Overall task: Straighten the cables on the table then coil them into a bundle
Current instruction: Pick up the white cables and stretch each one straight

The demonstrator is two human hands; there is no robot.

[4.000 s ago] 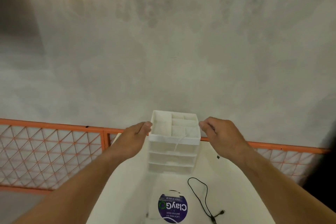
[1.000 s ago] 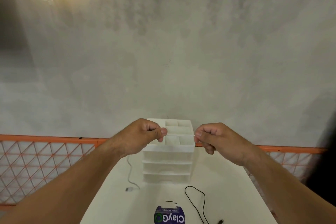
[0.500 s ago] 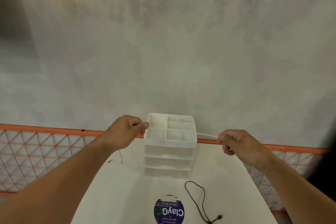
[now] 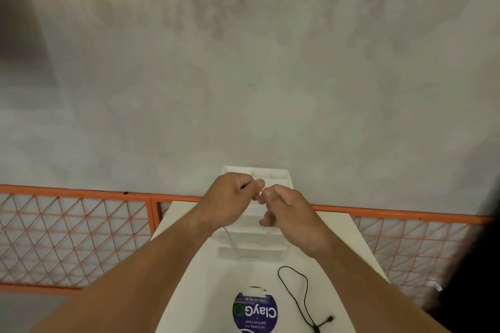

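1. White cable (image 4: 230,239) is held up in the air between both hands, in front of a white drawer unit (image 4: 257,244). A thin slack loop of it hangs below the left wrist and crosses the front of the drawers.
2. The left hand (image 4: 230,200) has its fingers (image 4: 258,184) curled, and the thumb and forefinger pinch the cable at their tips.
3. The right hand (image 4: 288,211) is also curled, with the thumb and forefinger gripping the same cable. The lower fingers are tucked in under the palm.
4. The two hands are close together, with the pinching tips almost touching. They are level with the top of the drawer unit. Only a very short piece of cable shows between them.
5. A black cable (image 4: 296,296) lies on the white table (image 4: 189,273), nearer the person and right of centre. It forms a loose, narrow loop, and its ends come together by a small plug near the front edge, well apart from both hands.
6. The drawer unit stands at the far end of the table. It has open compartments on top and stacked drawers below, and the hands hide much of it.
7. A round blue sticker (image 4: 254,311) reading "ClayGo" is on the table just left of the black cable, upside down from this view.
8. An orange mesh fence (image 4: 81,238) runs behind the table, in front of a grey concrete wall (image 4: 243,76).
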